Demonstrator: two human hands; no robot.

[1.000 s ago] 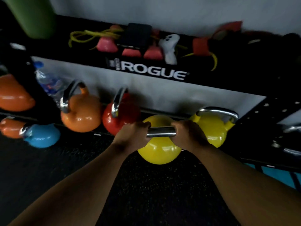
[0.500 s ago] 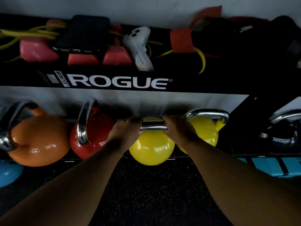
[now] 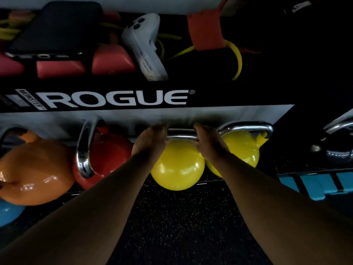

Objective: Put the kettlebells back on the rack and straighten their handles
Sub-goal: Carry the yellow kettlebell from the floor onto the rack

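A yellow kettlebell (image 3: 177, 167) with a chrome handle hangs at the front edge of the lower rack shelf, between a red kettlebell (image 3: 107, 159) and a second yellow kettlebell (image 3: 240, 150). My left hand (image 3: 150, 142) and my right hand (image 3: 210, 142) are both shut on its handle, one at each end, with bare chrome showing between them. The second yellow kettlebell's handle lies crosswise. The red one's handle points toward me. An orange kettlebell (image 3: 34, 169) stands at the far left.
The black rack beam (image 3: 229, 96) marked ROGUE runs just above my hands. On the top shelf lie a phone (image 3: 57, 29), pink blocks (image 3: 112, 60), a white controller (image 3: 145, 46) and yellow bands. A dark kettlebell (image 3: 332, 150) stands right; a blue one (image 3: 9, 213) sits lower left.
The view has closed in on the rack. Both hands have carried the yellow kettlebell forward and up, from over the floor to the shelf edge under the beam.
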